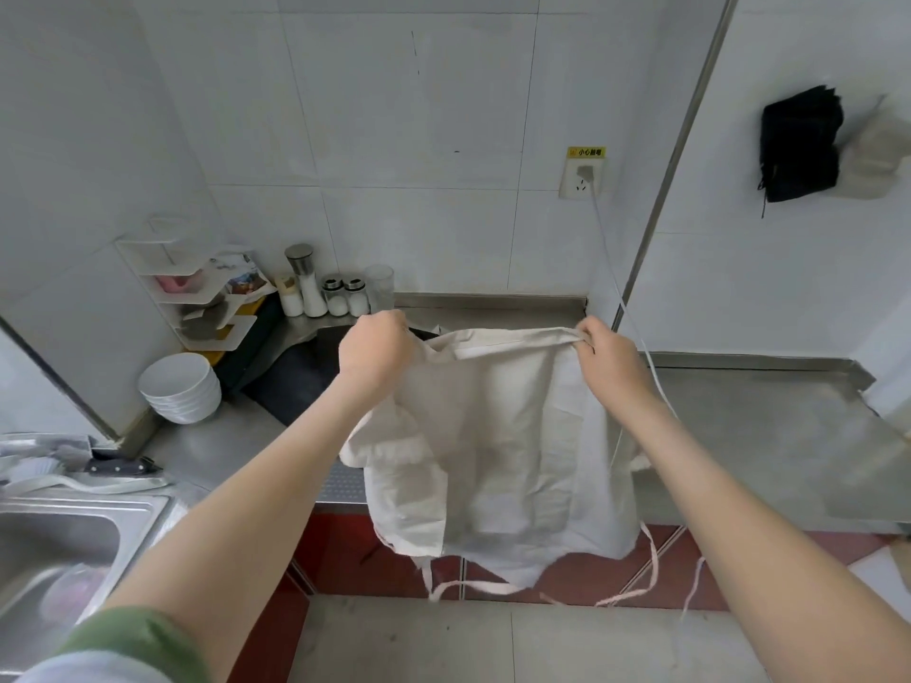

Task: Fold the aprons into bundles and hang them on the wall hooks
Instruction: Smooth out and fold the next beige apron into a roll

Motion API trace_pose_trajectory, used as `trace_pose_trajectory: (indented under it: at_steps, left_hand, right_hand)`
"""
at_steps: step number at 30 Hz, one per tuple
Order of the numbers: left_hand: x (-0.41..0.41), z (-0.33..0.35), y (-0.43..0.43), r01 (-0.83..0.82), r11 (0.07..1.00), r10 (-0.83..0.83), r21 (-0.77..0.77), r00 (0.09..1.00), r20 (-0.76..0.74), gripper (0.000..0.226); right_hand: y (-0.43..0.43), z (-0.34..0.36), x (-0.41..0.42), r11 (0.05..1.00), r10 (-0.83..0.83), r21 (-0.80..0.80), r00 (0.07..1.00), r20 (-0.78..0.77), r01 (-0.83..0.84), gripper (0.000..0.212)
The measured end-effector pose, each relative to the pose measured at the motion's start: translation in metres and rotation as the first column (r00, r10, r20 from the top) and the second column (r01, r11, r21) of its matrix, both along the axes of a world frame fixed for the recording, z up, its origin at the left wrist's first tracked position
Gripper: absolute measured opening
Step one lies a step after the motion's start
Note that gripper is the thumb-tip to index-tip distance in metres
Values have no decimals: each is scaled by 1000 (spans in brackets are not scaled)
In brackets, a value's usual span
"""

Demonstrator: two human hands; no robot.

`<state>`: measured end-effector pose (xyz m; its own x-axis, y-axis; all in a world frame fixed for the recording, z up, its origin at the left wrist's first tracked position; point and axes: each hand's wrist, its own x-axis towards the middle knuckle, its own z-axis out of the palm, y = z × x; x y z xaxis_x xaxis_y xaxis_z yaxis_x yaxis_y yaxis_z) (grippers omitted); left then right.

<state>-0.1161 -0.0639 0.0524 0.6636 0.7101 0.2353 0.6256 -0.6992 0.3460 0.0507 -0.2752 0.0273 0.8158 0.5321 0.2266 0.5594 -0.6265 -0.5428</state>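
Note:
A cream apron (503, 436) hangs in the air in front of the steel counter (769, 426), held up by its top edge. My left hand (377, 345) grips the top left corner in a fist. My right hand (609, 354) pinches the top right corner. The apron's ties (650, 569) dangle below it toward the floor. On the right wall a folded black apron bundle (798, 145) hangs, with a pale bundle (875, 157) beside it, blurred. A dark cloth (296, 382) lies on the counter behind the left hand.
Salt jars and shakers (325, 293) stand at the counter's back. A white corner shelf (197, 288) and stacked white bowls (180, 389) sit at the left. A sink (64, 544) is at the lower left with a knife (118, 468) near it. A cord hangs from the wall socket (584, 177).

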Motion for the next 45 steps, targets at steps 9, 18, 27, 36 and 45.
trace_pose_trajectory:
  at_steps: [9,18,27,36,45]
  left_hand:
    - [5,3,-8,386,912,-370,-138,920,129,25]
    - [8,12,-14,453,883,-464,-122,882,-79,16]
    - [-2,21,-14,375,924,-379,-69,885,-270,40]
    - [6,21,-6,493,858,-443,143,852,-279,20]
    - [30,20,-49,491,870,-485,42,839,248,64]
  right_hand:
    - [8,10,-10,947,241,-166,949,-203,-276,91]
    - [41,0,-38,941,329,149,921,-209,-303,20]
    - [36,-8,-34,979,191,-44,967,-166,-201,23]
    - [19,17,-24,976,137,-149,981,-134,-157,37]
    - [43,30,-49,952,216,276,931,-294,-133,16]
